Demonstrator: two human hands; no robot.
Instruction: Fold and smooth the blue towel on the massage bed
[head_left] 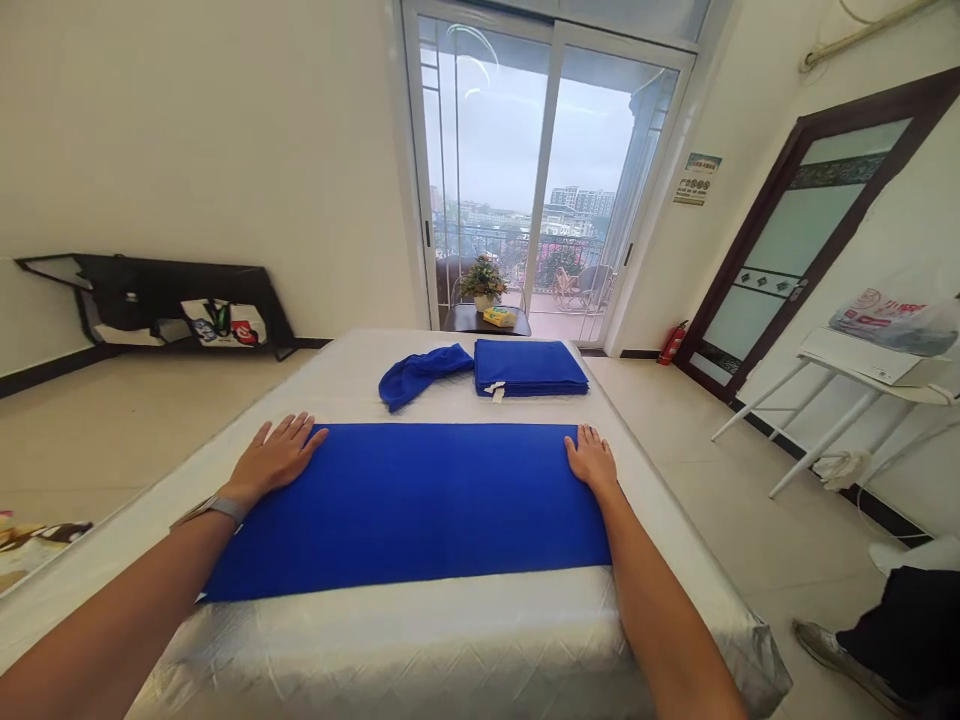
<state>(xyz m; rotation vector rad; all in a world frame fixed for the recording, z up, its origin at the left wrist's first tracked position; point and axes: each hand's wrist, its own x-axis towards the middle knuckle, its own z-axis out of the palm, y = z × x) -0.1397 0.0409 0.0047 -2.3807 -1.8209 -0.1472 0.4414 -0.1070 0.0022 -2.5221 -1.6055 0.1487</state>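
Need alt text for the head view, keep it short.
The left hand and right hand rest flat at the far corners of a blue towel spread across a white-covered bed. Behind it lie a crumpled blue cloth and a folded blue stack.

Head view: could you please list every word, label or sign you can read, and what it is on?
Nothing reads clearly.
Wall sign: too small.
Plastic bag: red print, blurred.
Bags by the left wall: logos blurred.
Tag on the folded towels: too small.
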